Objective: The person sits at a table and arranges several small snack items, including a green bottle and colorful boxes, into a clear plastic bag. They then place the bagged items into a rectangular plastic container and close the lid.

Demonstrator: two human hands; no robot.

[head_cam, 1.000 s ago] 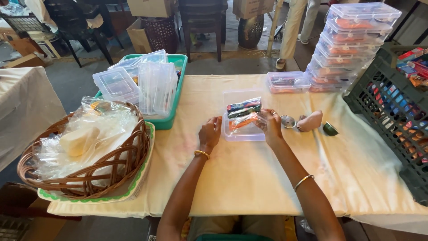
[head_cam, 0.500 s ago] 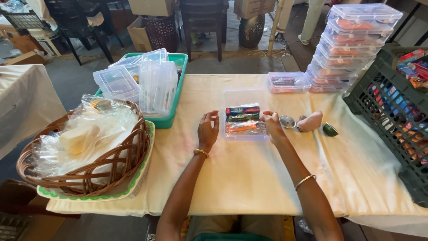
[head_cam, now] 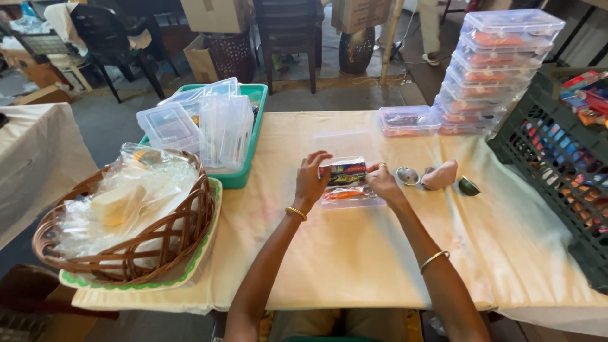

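- The clear plastic box lies flat on the cream tablecloth, near the middle of the table, between both hands. Its contents read only as dark, red and orange shapes; their kind cannot be made out through the glossy plastic.
- The left hand covers the box's left end, fingers curled over the top edge and pressing on it. The corner beneath is hidden.
- The right hand grips the right end, fingers bent close against the side wall. The fingertips are concealed, so the exact hold cannot be told. Each wrist carries a thin gold bangle.
- Just right of the box lie a small round metal piece, a rounded pinkish lump and a small dark green object; none is sharp enough to identify.
- A filled box and a tall stack of clear lidded boxes stand at the far right edge.
- The dark slatted crate is cut off by the frame's right edge.
- A green tray holds empty transparent boxes.
- The woven wicker basket holds crumpled clear film, veiling a pale block inside.
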